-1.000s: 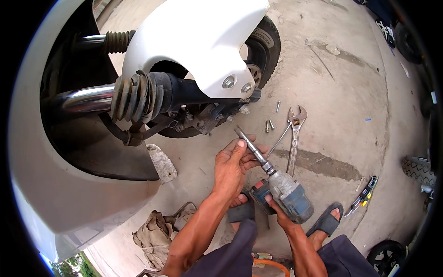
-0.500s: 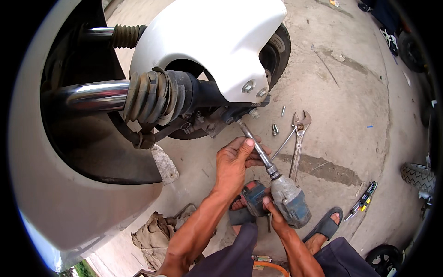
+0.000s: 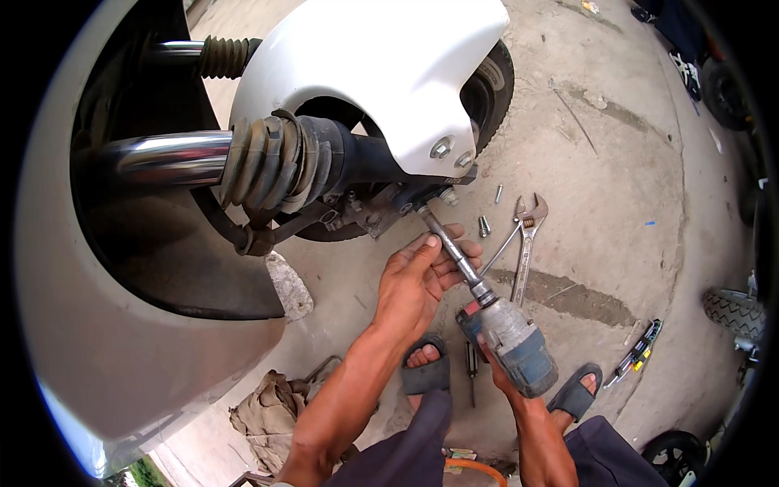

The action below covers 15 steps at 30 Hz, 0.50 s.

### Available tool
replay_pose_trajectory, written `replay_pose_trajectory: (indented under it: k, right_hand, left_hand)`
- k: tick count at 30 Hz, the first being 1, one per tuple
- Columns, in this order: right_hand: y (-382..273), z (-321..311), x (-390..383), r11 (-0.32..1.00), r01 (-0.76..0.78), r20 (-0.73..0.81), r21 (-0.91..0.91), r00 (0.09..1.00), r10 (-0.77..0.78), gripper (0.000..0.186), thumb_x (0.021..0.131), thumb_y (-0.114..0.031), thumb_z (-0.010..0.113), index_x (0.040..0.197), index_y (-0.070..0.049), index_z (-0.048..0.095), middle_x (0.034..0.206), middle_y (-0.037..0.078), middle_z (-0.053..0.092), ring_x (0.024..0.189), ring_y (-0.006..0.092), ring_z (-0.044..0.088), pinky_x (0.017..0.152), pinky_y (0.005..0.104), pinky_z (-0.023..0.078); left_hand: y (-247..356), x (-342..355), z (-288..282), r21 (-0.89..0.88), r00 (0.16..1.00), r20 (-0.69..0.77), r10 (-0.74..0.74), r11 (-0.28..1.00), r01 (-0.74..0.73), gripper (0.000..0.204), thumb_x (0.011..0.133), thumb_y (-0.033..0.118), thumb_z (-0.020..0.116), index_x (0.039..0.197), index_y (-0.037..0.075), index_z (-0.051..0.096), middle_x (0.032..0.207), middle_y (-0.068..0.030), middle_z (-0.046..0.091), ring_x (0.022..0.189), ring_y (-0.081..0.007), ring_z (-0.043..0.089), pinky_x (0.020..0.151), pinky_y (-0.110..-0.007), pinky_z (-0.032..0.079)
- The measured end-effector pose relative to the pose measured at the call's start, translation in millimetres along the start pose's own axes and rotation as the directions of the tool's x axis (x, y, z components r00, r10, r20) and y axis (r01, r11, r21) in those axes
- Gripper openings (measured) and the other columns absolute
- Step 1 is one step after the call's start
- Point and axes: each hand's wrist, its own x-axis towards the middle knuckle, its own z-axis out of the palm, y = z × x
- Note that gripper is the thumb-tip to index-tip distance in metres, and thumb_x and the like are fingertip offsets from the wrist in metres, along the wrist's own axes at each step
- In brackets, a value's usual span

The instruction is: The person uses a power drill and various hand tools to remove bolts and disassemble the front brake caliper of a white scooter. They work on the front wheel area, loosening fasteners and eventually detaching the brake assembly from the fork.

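Note:
My right hand point(image 3: 501, 373) is closed on the grip of a grey and blue cordless impact wrench point(image 3: 526, 351), whose body hides most of the fingers. A long socket extension point(image 3: 458, 258) runs from its nose up to the dark metal bracket point(image 3: 410, 197) at the lower end of the front fork. Around the extension, my left hand point(image 3: 410, 284) has its thumb on top and fingers curled behind. The extension's tip meets the bracket; its exact seating is too small to tell. Beside the fork hangs a white fender point(image 3: 357, 61) over the wheel point(image 3: 491, 85).
On the concrete lie an adjustable wrench point(image 3: 527, 247), a bolt point(image 3: 484, 226), a thinner bolt point(image 3: 499, 194) and a screwdriver point(image 3: 472, 369). Crumpled brown cloth point(image 3: 272, 418) sits near the pale body panel point(image 3: 162, 349). Further right are a pen-like tool bundle point(image 3: 637, 353) and a tyre point(image 3: 734, 312).
The impact wrench has turned in my right hand, its battery end swinging up behind the body. My left fingers have loosened slightly along the extension, whose tip stays at the bracket.

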Motion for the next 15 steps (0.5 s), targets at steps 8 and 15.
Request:
replay_pose_trajectory:
  k: [8, 15]
  right_hand:
    - [2, 31, -30, 0.525, -0.578, 0.215, 0.625, 0.774, 0.596, 0.017, 0.093, -0.014, 0.071, 0.107, -0.005, 0.066, 0.09, 0.002, 0.064, 0.081, 0.0144, 0.059, 0.073, 0.0294, 0.047]
    - [-13, 16, -16, 0.481, -0.624, 0.295, 0.616, 0.749, 0.593, 0.017, 0.097, -0.018, 0.061, 0.087, -0.008, 0.052, 0.073, 0.001, 0.049, 0.068, 0.0124, 0.047, 0.066, 0.0285, 0.038]
  left_hand:
    - [-5, 12, -6, -0.21, 0.999, 0.017, 0.031, 0.977, -0.027, 0.049, 0.108, 0.034, 0.036, 0.134, -0.005, 0.048, 0.131, -0.0241, 0.06, 0.117, -0.0311, 0.06, 0.106, -0.043, 0.046]
    - [-3, 16, -4, -0.2, 0.997, 0.047, 0.063, 0.978, -0.052, 0.05, 0.108, 0.035, 0.035, 0.136, -0.005, 0.047, 0.134, -0.0214, 0.059, 0.117, -0.029, 0.059, 0.105, -0.041, 0.046]
